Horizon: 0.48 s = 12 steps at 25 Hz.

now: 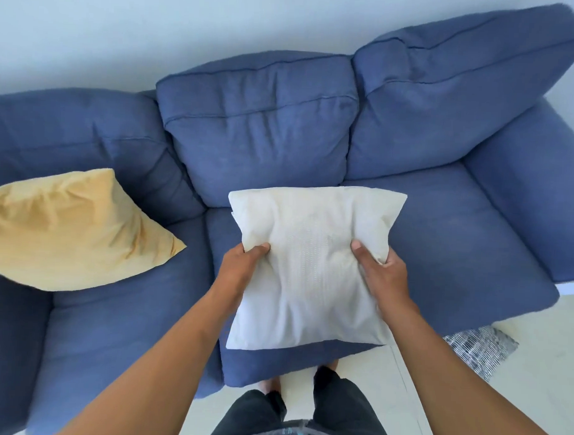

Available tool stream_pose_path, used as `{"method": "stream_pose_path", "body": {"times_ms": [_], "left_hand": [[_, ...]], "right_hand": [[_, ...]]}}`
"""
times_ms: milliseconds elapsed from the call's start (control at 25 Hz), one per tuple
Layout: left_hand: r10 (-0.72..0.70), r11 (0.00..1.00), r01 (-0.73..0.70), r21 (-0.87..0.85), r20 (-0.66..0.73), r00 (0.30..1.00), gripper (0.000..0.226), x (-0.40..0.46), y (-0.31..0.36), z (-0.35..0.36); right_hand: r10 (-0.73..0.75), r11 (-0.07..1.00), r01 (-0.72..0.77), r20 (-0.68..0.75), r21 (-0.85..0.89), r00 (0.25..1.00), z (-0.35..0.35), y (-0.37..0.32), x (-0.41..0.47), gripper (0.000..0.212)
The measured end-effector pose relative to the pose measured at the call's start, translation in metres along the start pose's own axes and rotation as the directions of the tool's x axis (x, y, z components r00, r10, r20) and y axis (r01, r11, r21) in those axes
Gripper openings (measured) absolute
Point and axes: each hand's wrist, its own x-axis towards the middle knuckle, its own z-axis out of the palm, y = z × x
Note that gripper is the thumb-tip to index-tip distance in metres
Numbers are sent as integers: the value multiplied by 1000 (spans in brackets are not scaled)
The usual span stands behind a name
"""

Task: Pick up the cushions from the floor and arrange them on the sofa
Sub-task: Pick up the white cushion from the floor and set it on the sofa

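A white square cushion [312, 260] hangs in front of me over the middle seat of the blue sofa [441, 242]. My left hand [241, 267] grips its left edge and my right hand [380, 269] grips its right edge, thumbs pressed into the front face. A yellow cushion [67, 229] lies tilted on the left seat, leaning against the left back pillow. The lower part of the white cushion hides part of the seat's front edge.
Three blue back pillows line the sofa under a pale wall; the right armrest [533, 200] is at the far right. A grey patterned rug [479, 349] lies on the pale tiled floor to the right. My legs and feet stand close to the sofa front.
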Motion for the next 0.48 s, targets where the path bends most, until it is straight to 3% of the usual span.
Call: {"method": "stream_pose_path", "body": {"times_ms": [280, 480], "left_hand": [[-11, 994, 2, -105, -85, 996, 26, 16, 0, 22], [-14, 995, -3, -98, -171, 985, 23, 47, -5, 20]], "right_hand": [[28, 1000, -27, 183, -8, 983, 0, -16, 69, 26], [51, 991, -17, 258, -131, 965, 25, -18, 114, 31]]}}
